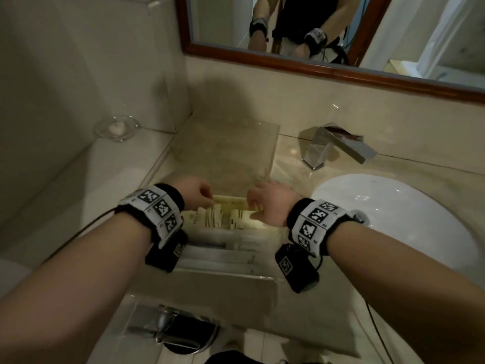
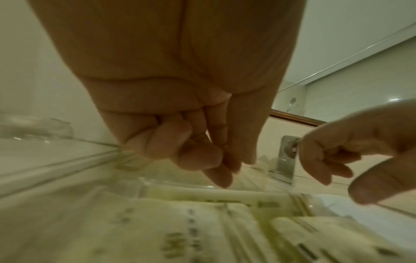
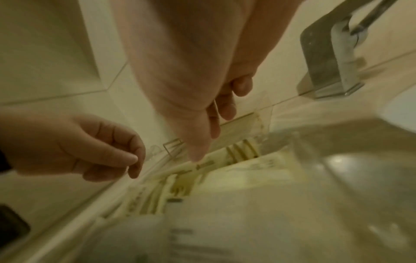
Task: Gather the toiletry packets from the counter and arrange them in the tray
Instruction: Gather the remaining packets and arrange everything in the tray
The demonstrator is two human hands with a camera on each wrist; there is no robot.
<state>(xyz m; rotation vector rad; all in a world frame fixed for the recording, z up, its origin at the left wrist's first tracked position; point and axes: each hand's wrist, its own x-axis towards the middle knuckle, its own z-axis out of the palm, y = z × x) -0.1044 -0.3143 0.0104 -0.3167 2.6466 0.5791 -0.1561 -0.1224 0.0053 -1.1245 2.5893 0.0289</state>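
Both hands hover over the clear tray (image 1: 262,278) on the counter. Left hand (image 1: 195,191) at 10 o'clock and right hand (image 1: 267,200) at 2 o'clock, fingers loosely curled, holding nothing. Cream toiletry packets (image 1: 231,203) lie inside the tray.

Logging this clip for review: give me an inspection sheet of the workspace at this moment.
Surface: pale marble counter, glossy.
Job's things: cream toiletry packets lying in the clear tray.
Clutter: glass dish at back left.
Hands: left hand and right hand over the tray's far end, fingers at a long packet; grip unclear.
Cables: black cable from left wristband.
Surroundings: faucet, white basin, framed mirror.
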